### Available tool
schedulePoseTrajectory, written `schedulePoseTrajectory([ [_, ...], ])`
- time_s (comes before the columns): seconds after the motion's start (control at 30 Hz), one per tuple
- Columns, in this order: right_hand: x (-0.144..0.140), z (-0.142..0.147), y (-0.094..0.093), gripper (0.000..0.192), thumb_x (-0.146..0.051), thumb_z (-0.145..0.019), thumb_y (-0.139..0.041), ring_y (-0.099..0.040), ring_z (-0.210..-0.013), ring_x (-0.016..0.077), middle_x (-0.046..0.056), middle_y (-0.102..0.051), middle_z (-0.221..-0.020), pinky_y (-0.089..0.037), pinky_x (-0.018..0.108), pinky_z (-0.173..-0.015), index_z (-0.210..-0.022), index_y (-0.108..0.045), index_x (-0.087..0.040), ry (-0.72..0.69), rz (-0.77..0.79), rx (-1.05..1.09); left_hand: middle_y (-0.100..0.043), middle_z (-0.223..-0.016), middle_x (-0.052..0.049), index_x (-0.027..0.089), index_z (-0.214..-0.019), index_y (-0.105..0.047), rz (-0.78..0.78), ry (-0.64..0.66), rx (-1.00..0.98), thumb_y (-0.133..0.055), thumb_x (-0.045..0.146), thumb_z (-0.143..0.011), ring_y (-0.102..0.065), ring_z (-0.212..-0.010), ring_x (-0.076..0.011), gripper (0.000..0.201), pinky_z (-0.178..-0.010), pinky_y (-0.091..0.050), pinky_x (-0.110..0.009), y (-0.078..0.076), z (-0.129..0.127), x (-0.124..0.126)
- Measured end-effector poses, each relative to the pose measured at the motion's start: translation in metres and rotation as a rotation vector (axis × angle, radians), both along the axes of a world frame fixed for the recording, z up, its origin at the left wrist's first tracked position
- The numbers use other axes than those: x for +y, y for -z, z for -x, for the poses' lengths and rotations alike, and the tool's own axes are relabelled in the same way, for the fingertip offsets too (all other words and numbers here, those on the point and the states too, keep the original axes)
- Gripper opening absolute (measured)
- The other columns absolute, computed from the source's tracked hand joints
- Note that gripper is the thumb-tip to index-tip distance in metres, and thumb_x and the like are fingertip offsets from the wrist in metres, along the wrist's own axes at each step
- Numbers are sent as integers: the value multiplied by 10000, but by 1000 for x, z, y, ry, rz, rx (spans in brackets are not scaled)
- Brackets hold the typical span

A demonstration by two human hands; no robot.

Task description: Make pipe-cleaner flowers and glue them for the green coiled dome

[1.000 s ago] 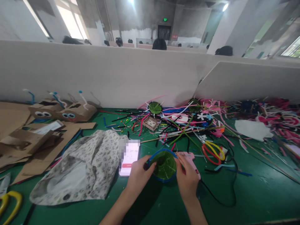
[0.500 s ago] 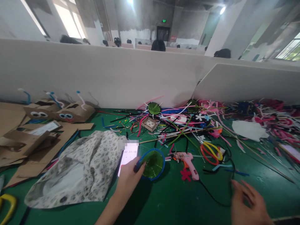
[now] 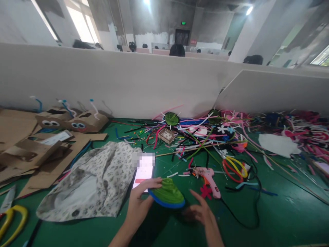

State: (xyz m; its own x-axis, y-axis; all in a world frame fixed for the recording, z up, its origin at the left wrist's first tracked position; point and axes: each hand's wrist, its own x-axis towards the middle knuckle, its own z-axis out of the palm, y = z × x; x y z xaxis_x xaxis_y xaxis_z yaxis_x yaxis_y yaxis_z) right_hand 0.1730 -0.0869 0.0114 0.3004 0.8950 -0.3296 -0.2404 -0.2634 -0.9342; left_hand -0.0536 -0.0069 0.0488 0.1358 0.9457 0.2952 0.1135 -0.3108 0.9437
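Observation:
In the head view, my left hand (image 3: 138, 207) grips a small green bowl (image 3: 168, 192), apparently made of coiled pipe cleaners, with a blue rim. The bowl is tipped over, its ridged green outside upward and its rim toward me. My right hand (image 3: 202, 214) is just right of the bowl, fingers apart and partly blurred, with nothing visible in it. Behind my left hand lies a lit phone (image 3: 145, 171). A pink glue gun (image 3: 212, 181) and a red felt-like flower (image 3: 206, 192) are beyond my right hand.
Yellow-and-red-handled scissors (image 3: 235, 168) lie past the glue gun, whose black cord loops right. A patterned cloth (image 3: 100, 181) and cardboard pieces (image 3: 59, 157) are on the left, with yellow-handled scissors (image 3: 22, 219). Pipe cleaners (image 3: 197, 137) pile along the white partition (image 3: 128, 82).
My right hand has come in from the far right to beside the bowl. The bowl has been turned from showing its inside to showing its outside, and sits slightly lower.

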Motion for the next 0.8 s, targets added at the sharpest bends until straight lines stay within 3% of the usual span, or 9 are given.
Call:
schedulePoseTrajectory([
  [0.1,16,30,-7,607,-610,-634,-748,-685,-697,256,68,-718,-749,-540,377,-637,-1079,-675,-204,-72,28,172,-706,-1169,-77,266,-804,-773,-144,130,-5,-681,191,-791,-574,-1212,-283,119,-1059,-417,-433,4,-1,-3],
  [0.2,23,36,-24,584,-451,-661,-805,-693,-880,253,88,-730,-967,-544,370,-767,-1158,-605,-220,-24,-35,347,-527,-1422,-57,316,-1016,-744,-51,77,-10,-696,212,-796,-433,-1349,-279,248,-1119,-343,-441,7,-4,-5],
  [0.3,23,32,-34,680,-355,-700,-803,-682,-962,238,76,-715,-1061,-544,368,-816,-1289,-480,-255,85,-106,400,-436,-1493,-70,331,-1307,-565,242,-30,-218,-721,302,-790,-436,-1347,-267,542,-1081,-401,-409,11,-12,-6],
  [0.43,19,30,-27,729,-330,-710,-792,-660,-1034,251,81,-694,-1135,-545,410,-857,-1334,-425,-255,156,-137,391,-672,-1216,-130,199,-1146,-673,762,100,-533,-702,460,-788,-670,-1038,-255,444,-864,-549,-348,10,-27,-9],
  [0.5,16,32,-23,689,-340,-708,-790,-662,-1026,258,84,-698,-1124,-541,428,-869,-1304,-458,-242,153,-139,389,-735,-1053,-132,159,-1063,-701,899,180,-624,-745,456,-748,-709,-913,-250,435,-784,-567,-331,7,-36,-12],
  [0.7,14,35,-26,537,-349,-651,-825,-674,-957,258,82,-716,-1040,-540,414,-854,-1111,-590,-204,41,-127,269,-762,-984,-129,120,-954,-726,839,151,-631,-890,276,-569,-716,-895,-264,447,-803,-566,-320,8,-52,-21],
  [0.8,20,22,-20,449,-442,-640,-812,-677,-803,232,67,-719,-876,-552,365,-738,-954,-646,-167,183,-78,81,-768,-956,-129,109,-929,-730,794,141,-578,-897,266,-548,-721,-844,-256,445,-788,-573,-329,12,-49,-21],
])
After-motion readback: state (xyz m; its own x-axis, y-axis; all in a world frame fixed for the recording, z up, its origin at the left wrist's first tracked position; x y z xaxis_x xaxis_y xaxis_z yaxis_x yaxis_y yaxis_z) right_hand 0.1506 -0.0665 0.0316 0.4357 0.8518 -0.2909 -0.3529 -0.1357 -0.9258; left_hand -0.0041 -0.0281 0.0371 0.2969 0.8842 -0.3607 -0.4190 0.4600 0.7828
